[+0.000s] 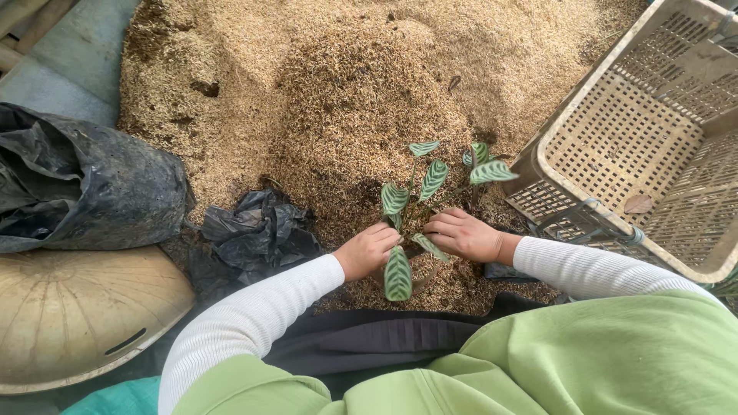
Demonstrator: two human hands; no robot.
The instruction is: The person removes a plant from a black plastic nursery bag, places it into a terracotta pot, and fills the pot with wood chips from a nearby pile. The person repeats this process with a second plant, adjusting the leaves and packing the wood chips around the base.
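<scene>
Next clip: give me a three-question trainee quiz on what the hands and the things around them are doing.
1. True or false: both hands press around the base of the striped-leaf plant.
2. Which lies nearest the left hand? A) crumpled black plastic bag B) beige plastic crate C) woven conical hat
3. What loose material covers the ground by the right hand?

Key:
1. True
2. A
3. A heap of dry tan husks
</scene>
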